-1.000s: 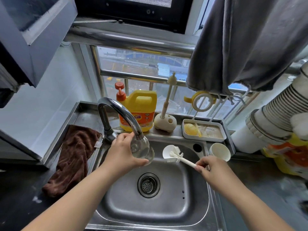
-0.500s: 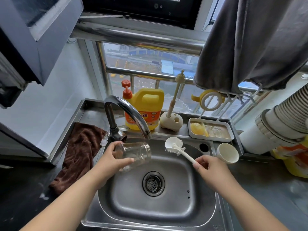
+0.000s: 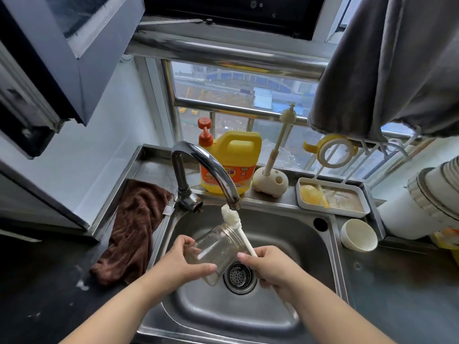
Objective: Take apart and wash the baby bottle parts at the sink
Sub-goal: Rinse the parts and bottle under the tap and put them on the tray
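Your left hand [image 3: 179, 265] has its fingers curled round the clear, wide-mouthed plastic bottle body [image 3: 216, 249], thumb along the near side and fingertips on the far side, gripping it close to its base. You hold the bottle tilted, its threaded mouth up and away from you, over the middle of the stainless steel sink basin [image 3: 293, 244] and just above the round perforated drain strainer [image 3: 239, 276].

Your right hand [image 3: 269, 265] is clenched round the white plastic handle of the long bottle brush [image 3: 238, 227]. The handle runs up from your fist past the right side of the bottle's mouth, and the pale brush head sits directly below the tip of the curved chrome tap [image 3: 206, 167], outside the bottle. Whether water is running onto it cannot be told.

Left of the basin, a crumpled brown cloth [image 3: 135, 229] lies draped over the counter edge. On the ledge behind the tap stands a yellow detergent jug with an orange pump [image 3: 233, 157]; beside it, a cream rounded stand with a slim brush [image 3: 270, 181] upright in it. To its right is a white rectangular tray [image 3: 332, 198] with a yellow piece lying in its left end. A yellow-and-white ring with handles [image 3: 334, 151] hangs on a wire rack above the tray. A small white cup [image 3: 359, 235] lies just right of the sink's rim.
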A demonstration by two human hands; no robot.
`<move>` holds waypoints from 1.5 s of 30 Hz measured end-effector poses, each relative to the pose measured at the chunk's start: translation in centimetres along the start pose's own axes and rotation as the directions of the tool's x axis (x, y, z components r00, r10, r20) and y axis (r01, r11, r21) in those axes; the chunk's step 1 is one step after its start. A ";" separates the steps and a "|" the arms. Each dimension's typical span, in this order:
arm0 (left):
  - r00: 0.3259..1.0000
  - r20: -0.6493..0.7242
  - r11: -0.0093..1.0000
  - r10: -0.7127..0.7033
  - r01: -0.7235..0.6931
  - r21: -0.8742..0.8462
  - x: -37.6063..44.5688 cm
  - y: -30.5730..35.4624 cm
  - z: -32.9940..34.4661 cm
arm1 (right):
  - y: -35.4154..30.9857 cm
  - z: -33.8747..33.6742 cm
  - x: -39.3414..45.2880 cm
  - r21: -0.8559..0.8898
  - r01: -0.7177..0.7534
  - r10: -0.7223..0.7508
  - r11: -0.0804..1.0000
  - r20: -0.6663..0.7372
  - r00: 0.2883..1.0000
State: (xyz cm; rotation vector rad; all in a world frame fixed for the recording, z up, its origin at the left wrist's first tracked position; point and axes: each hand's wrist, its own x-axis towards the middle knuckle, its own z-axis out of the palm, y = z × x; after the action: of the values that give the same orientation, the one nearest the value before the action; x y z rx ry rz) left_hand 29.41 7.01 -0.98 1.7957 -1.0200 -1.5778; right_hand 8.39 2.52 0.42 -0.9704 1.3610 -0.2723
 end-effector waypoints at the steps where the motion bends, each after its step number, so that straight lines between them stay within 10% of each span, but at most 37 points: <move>1: 1.000 0.012 1.000 0.005 -0.005 0.020 0.0 0.0 -0.1 | 0.0 0.2 0.1 0.010 0.010 -0.010 1.000 -0.010 1.000; 7: 0.993 0.115 0.998 0.023 -0.030 0.063 -0.1 0.9 -0.6 | -1.1 -0.1 0.0 0.035 0.091 -0.089 0.995 -0.047 0.995; 13: 0.985 0.162 0.993 0.052 -0.068 0.094 0.1 1.7 -0.1 | -2.8 -1.0 -0.8 -0.314 0.182 -0.181 0.932 0.030 0.983; 22: 0.978 0.081 0.796 0.192 -0.203 0.571 1.6 4.4 1.7 | -4.1 -1.2 -1.4 -0.378 0.217 -0.223 0.900 0.027 0.974; 31: 0.943 -0.076 0.887 0.324 -0.276 0.369 3.1 2.9 0.4 | -5.3 -5.6 -3.4 -0.624 0.212 -0.324 0.752 -0.071 0.943; 45: 0.941 0.038 0.908 0.335 -0.334 0.253 4.1 4.3 3.1 | -6.5 -9.5 -7.6 -0.831 0.205 -0.502 0.518 -0.102 0.859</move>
State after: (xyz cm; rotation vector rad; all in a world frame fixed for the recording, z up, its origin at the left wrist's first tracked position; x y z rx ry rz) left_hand 25.65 1.52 -0.45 1.6699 -1.4980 -1.2738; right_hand 0.28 -0.34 11.20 -2.0868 1.6076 -0.1187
